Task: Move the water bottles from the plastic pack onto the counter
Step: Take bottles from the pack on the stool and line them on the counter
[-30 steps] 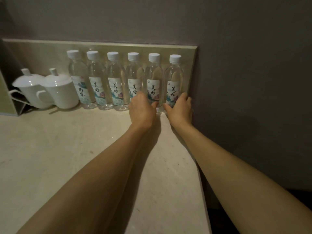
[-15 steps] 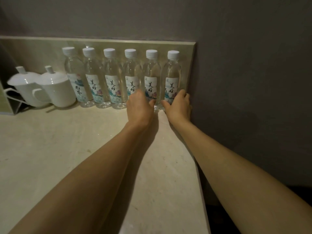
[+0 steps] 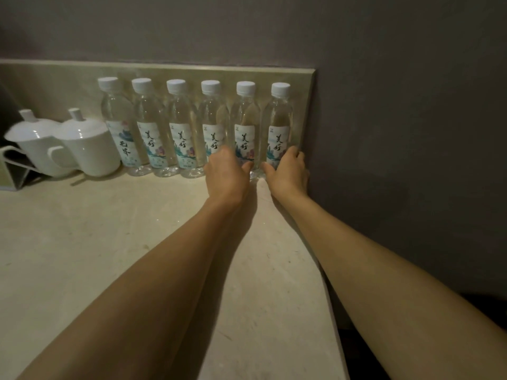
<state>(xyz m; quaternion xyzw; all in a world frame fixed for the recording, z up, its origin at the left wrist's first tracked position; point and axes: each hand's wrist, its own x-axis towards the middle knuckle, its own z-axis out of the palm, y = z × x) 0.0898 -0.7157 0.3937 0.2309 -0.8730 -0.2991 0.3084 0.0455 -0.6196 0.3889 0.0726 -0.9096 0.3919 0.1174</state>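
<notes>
Head view: six water bottles [image 3: 178, 127] upright in a row on the surface [image 3: 82, 242], against the backsplash. Left hand [image 3: 226, 175] grip wraps the fifth bottle's base; right hand [image 3: 288, 174] grip wraps the sixth. No plastic pack visible; task looks nearly complete.

A: What stands at the far left?
B: Two white lidded cups [image 3: 90, 145], touching, handles to the left. Beside them is a tilted rack [image 3: 16, 171].
A: And behind?
B: A beige backsplash [image 3: 55, 86] under a grey wall [image 3: 397, 133].
</notes>
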